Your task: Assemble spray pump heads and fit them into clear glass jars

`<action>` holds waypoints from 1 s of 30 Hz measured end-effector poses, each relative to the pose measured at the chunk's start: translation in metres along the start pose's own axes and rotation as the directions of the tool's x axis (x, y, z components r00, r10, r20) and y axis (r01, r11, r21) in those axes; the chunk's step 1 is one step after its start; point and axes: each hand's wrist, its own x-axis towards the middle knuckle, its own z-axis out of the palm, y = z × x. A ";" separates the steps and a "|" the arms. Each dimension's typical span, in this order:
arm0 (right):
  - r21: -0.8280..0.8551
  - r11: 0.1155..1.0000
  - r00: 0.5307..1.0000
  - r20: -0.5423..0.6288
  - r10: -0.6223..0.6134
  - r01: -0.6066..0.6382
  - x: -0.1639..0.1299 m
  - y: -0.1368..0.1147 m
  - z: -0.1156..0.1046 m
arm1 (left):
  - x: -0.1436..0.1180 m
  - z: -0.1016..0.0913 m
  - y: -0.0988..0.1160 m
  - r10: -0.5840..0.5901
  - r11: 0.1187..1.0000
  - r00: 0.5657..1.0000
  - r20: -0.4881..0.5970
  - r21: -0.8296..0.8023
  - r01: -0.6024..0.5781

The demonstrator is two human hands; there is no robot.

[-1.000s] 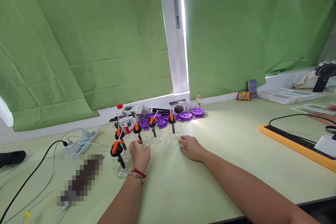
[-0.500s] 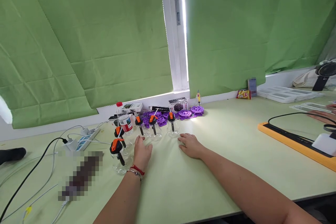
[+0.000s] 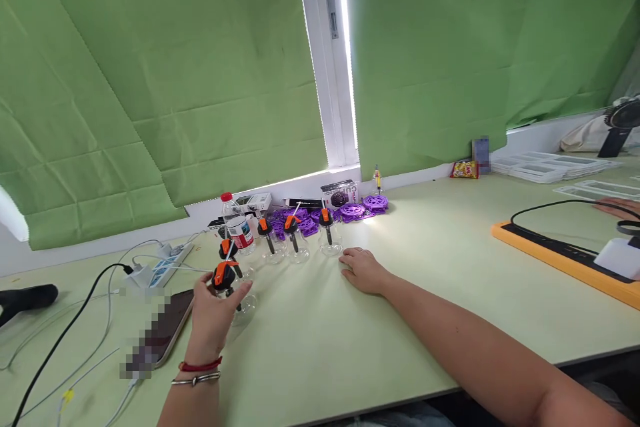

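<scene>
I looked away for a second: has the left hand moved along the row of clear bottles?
Yes. The left hand has moved left and nearer, from beside the middle bottles to the nearest bottle, wrapping around it.

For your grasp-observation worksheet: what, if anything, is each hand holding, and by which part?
The left hand wraps the clear glass body of the nearest small bottle with the orange-and-black cap. The right hand lies flat on the pale green table, holding nothing.

Left hand (image 3: 213, 317) raised, fingers curled; right hand (image 3: 363, 269) lies flat.
</scene>
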 end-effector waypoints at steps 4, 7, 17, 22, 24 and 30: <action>0.076 0.997 1.000 -0.005 -0.002 0.002 -0.003 -0.002 -0.002 | -0.015 0.010 0.006 -0.037 0.992 0.977 0.209 -0.111 0.062; 0.299 0.953 0.998 0.004 0.058 -0.056 -0.007 -0.004 -0.004 | -0.028 0.018 0.029 0.006 0.953 0.891 0.454 -0.271 0.132; 0.952 0.263 0.963 0.204 -0.176 -0.154 -0.018 -0.026 -0.019 | -0.042 0.081 0.063 0.041 0.659 0.739 0.673 -0.574 0.486; 0.954 0.115 0.959 0.282 -0.025 -0.277 -0.017 -0.027 -0.019 | -0.046 0.100 0.044 -0.104 0.674 0.779 0.619 -0.531 0.513; 0.943 0.118 0.950 0.313 -0.010 -0.310 -0.016 -0.028 -0.016 | -0.048 0.102 0.039 -0.209 0.756 0.778 0.593 -0.406 0.513; 0.901 0.383 0.979 0.199 0.053 -0.204 -0.018 -0.036 -0.019 | -0.050 0.101 0.040 -0.295 0.895 0.759 0.580 -0.111 0.432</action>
